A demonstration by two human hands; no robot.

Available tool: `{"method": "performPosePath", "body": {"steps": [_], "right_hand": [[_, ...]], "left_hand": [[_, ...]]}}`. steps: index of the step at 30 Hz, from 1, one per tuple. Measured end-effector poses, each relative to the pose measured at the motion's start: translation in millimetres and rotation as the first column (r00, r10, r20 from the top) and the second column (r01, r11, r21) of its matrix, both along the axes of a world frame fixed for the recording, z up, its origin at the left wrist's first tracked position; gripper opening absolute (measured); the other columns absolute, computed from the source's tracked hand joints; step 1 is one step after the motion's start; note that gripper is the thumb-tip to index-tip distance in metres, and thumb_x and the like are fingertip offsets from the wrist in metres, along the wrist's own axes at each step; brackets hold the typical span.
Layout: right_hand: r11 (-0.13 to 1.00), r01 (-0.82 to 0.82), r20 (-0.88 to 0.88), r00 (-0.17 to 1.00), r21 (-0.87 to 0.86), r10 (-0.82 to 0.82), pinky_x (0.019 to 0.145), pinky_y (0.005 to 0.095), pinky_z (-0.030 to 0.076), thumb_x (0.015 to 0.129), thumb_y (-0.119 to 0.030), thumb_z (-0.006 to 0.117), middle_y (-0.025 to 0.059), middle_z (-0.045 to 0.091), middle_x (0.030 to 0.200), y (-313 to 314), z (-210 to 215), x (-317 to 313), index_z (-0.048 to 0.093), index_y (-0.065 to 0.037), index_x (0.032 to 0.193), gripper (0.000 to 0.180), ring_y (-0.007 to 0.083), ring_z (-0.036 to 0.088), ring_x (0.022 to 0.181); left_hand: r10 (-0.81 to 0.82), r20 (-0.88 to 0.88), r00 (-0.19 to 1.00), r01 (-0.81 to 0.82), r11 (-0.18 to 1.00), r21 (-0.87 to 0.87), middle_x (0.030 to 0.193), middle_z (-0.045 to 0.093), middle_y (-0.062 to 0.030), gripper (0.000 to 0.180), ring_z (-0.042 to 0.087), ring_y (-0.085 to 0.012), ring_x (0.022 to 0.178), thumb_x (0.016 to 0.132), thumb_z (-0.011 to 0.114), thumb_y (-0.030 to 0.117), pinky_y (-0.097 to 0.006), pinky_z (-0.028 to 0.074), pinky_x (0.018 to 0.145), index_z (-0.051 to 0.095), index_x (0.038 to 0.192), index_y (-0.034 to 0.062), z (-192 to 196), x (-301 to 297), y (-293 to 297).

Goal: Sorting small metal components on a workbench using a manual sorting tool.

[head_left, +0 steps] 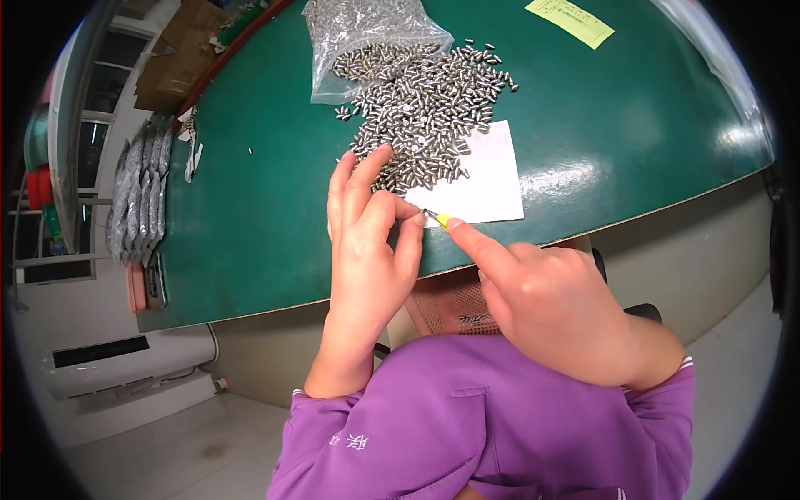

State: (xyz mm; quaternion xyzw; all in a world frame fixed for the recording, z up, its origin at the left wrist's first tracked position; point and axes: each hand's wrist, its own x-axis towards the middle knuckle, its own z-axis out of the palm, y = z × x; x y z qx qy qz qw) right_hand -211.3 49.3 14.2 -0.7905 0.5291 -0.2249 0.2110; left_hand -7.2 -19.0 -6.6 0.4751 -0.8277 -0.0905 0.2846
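My left hand [367, 242] has its thumb and forefinger pinched together over the near edge of a sheet of white paper [493, 179], its other fingers raised beside the pile. A tiny metal piece appears to be between those fingertips, mostly covered by them. My right hand [554, 304] is closed around a thin tool with a yellow handle [442, 220]; its narrow dark tip meets the left fingertips, and its exact kind is hidden by the hand. Just beyond lies a heap of small silver, bullet-shaped metal pieces [429, 104], partly resting on the paper.
A clear plastic bag [367, 25] of the same pieces lies open behind the heap. The green tabletop [600, 125] carries a yellow note [571, 21] at the far right. Packed grey bags [142, 192] stack along the left edge, near a cardboard box [177, 58].
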Motion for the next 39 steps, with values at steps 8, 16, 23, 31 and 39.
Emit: {"method": "performPosePath", "body": {"steps": [8, 16, 23, 31, 39], "right_hand": [[0.993, 0.113, 0.198, 0.975, -0.035, -0.104, 0.057, 0.0432, 0.054, 0.087, -0.001, 0.064, 0.013, 0.065, 0.075, 8.4, -17.0, -6.7, 0.058, -0.012, 0.141, 0.056, 0.0312, 0.065, 0.06], [0.996, 0.086, 0.157, 0.984, 0.01, -0.086, 0.058, 0.0433, 0.053, 0.087, -0.001, 0.063, 0.0121, 0.065, 0.076, 8.5, -14.7, -3.7, 0.057, -0.013, 0.142, 0.057, 0.0304, 0.065, 0.062], [0.994, 0.1, 0.06, 0.993, -0.047, -0.097, 0.059, 0.0426, 0.051, 0.087, -0.004, 0.064, 0.0085, 0.063, 0.073, 9.6, -14.9, 1.1, 0.057, -0.015, 0.143, 0.058, 0.0282, 0.063, 0.06], [0.996, 0.084, 0.034, 0.996, -0.016, -0.083, 0.062, 0.0423, 0.051, 0.087, -0.005, 0.064, 0.008, 0.063, 0.073, 9.4, -11.3, 1.9, 0.056, -0.017, 0.144, 0.059, 0.028, 0.064, 0.062], [0.996, 0.021, 0.113, 0.994, -0.088, -0.011, 0.052, 0.0387, 0.052, 0.083, -0.006, 0.067, 0.009, 0.06, 0.064, 1.5, -13.5, -3.1, 0.061, -0.007, 0.138, 0.055, 0.0263, 0.064, 0.052]], "left_hand": [[-0.025, -0.014, 1.0, 0.025, 1.0, -0.009, 0.153, 0.043, -0.0202, 0.014, 0.034, -0.0479, 0.145, 0.081, 0.077, 0.006, -0.055, 0.03, 0.117, 0.069, 0.092, 0.0067, 7.2, 5.8, 9.1], [0.122, 0.042, 0.992, -0.121, 0.992, -0.029, 0.152, 0.042, -0.0233, 0.01, 0.033, -0.05, 0.144, 0.086, 0.071, 0.005, -0.058, 0.029, 0.116, 0.064, 0.093, 0.0051, -2.3, 2.0, -4.4], [0.056, 0.031, 0.998, -0.055, 0.998, -0.018, 0.15, 0.045, -0.0227, 0.01, 0.034, -0.0511, 0.143, 0.084, 0.071, 0.003, -0.058, 0.031, 0.115, 0.063, 0.09, 0.0043, 0.0, -3.5, 3.5], [0.052, -0.002, 0.999, -0.052, 0.998, -0.028, 0.147, 0.048, -0.0227, 0.011, 0.036, -0.0517, 0.142, 0.082, 0.07, 0.001, -0.058, 0.031, 0.115, 0.062, 0.088, 0.0039, -2.7, -4.5, 3.7], [-0.003, -0.027, 1.0, 0.002, 0.999, -0.035, 0.147, 0.049, -0.023, 0.012, 0.036, -0.052, 0.142, 0.08, 0.07, -0.001, -0.058, 0.03, 0.116, 0.059, 0.084, 0.0038, -4.1, -3.1, 0.7]]}}
